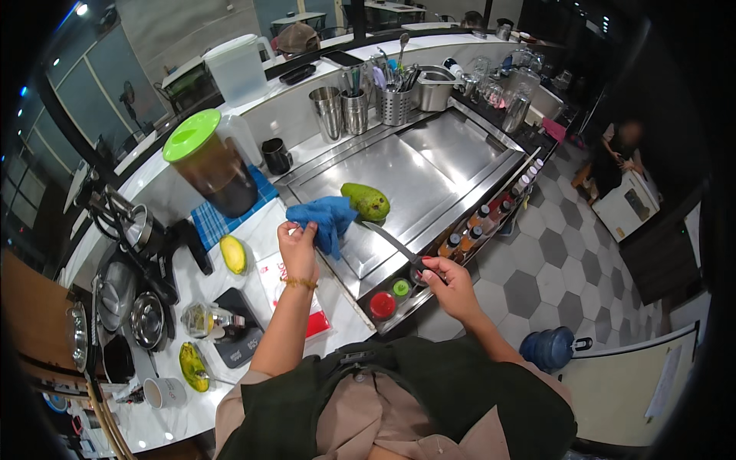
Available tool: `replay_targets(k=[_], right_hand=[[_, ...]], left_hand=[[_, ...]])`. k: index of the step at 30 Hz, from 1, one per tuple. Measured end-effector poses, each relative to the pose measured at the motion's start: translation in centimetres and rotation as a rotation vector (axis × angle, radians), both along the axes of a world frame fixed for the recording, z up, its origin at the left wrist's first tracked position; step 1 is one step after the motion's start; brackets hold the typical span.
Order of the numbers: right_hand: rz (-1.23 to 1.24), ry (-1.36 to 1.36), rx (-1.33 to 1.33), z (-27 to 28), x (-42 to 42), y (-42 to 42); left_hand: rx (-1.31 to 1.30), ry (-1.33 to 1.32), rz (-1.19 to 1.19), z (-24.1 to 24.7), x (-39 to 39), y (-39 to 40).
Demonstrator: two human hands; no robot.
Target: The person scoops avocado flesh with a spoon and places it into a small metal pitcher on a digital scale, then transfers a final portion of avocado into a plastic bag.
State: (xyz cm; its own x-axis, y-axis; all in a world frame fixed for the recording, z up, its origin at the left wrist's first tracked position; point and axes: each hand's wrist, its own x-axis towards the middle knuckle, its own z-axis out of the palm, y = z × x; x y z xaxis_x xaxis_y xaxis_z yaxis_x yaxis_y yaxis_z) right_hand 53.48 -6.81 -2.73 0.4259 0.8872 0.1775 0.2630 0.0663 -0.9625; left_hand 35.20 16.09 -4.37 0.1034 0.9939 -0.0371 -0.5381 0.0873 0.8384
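Note:
A blue cloth (329,221) is pinched in my left hand (298,244), bunched over the near left corner of the steel worktop (322,181). My right hand (451,287) grips the dark handle of a serrated knife (394,244), its blade pointing up and left. Just beyond the blade tip and beside the cloth lies a whole green avocado (368,201) with brown spots. On the white counter to the left rests an avocado half (233,254), cut side up. Nearer me, a scooped avocado half (194,367) has a spoon in it.
A black scale (238,339) bears a glass blender jar (201,322). A lidded pitcher of dark liquid (221,172) stands on a blue checked cloth (204,224). Several bottles (474,233) line the worktop's right edge. A person (621,155) sits far right. A blue water jug (546,349) is on the floor.

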Motion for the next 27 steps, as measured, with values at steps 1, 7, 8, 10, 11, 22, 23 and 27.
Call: replay_targets(k=[1, 7, 8, 10, 11, 22, 23, 27], right_hand=[[0.031, 0.066, -0.056, 1.1, 1.1, 0.5], [-0.265, -0.428, 0.067, 6.2, 10.9, 9.5], [-0.315, -0.585, 0.205, 7.7, 13.0, 11.9], [-0.301, -0.699, 0.362, 8.9, 17.3, 18.3], [-0.294, -0.787, 0.318, 10.1, 18.5, 21.0], [-0.015, -1.414, -0.088, 15.2, 21.7, 44.0], [0.04, -1.28, -0.069, 15.1, 24.1, 45.4], [0.134, -1.239, 0.016, 14.5, 23.7, 46.9]], left_hand=[[0.137, 0.277, -0.049, 0.7, 0.0, -0.5], [1.052, 1.528, -0.439, -1.1, -2.5, -3.9], [1.05, 1.497, -0.426, -0.7, -2.6, -4.5], [1.025, 1.462, -0.395, 0.2, -3.1, -5.4], [1.025, 1.331, -0.416, 0.9, -3.6, -5.5], [0.534, 0.567, 0.087, 9.2, -17.6, -13.2], [0.477, 0.411, 0.207, 9.2, -18.5, -13.9], [0.54, 0.552, 0.583, 10.1, -23.1, -16.0]])
